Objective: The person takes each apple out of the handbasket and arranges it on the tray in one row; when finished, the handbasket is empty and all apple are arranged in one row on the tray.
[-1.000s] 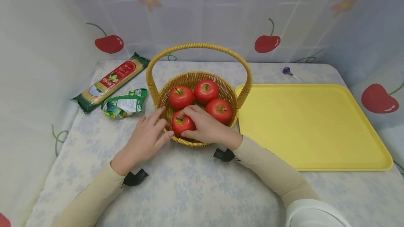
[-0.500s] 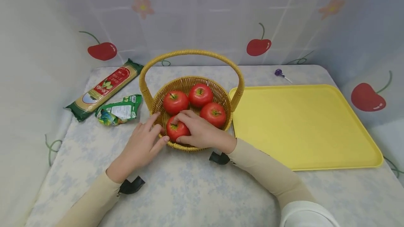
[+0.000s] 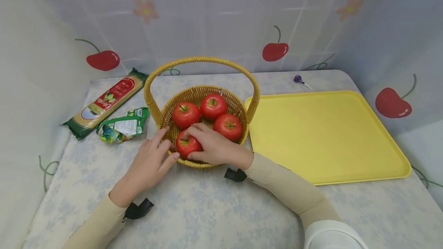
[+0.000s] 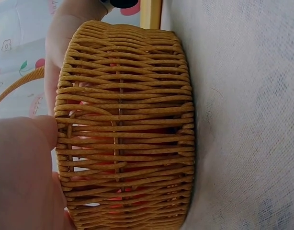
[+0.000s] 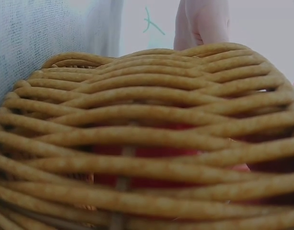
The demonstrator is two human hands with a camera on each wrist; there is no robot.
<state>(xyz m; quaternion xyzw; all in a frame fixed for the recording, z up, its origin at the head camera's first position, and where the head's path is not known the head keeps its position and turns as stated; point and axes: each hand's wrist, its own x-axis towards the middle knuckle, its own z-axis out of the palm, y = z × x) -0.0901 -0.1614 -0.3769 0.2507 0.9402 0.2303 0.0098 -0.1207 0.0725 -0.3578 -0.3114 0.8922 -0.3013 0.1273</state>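
Note:
A woven yellow basket (image 3: 166,116) with a tall arched handle stands on the table, holding several red apples. My right hand (image 3: 214,146) reaches over the near rim and grips the front apple (image 3: 183,147), thumb on the near side and fingers over the top. At the basket's near left rim, my left hand (image 3: 147,164) holds on with fingers bent over the edge and the thumb at the rim. In the left wrist view the left thumb (image 4: 41,129) touches the rim. Weave fills the right wrist view, hiding the right hand's grip; part of the left hand (image 5: 207,21) shows beyond.
Right of the basket lies a yellow tray (image 3: 325,133). A purple lollipop (image 3: 300,80) is behind it. On the left lie a long pasta packet (image 3: 107,103) and a green crumpled snack bag (image 3: 124,124). Patterned curtains (image 3: 207,18) border the table.
The head view has shifted, so the scene sits further left and slightly lower. Both hands keep nearly the same places on the basket and the front apple.

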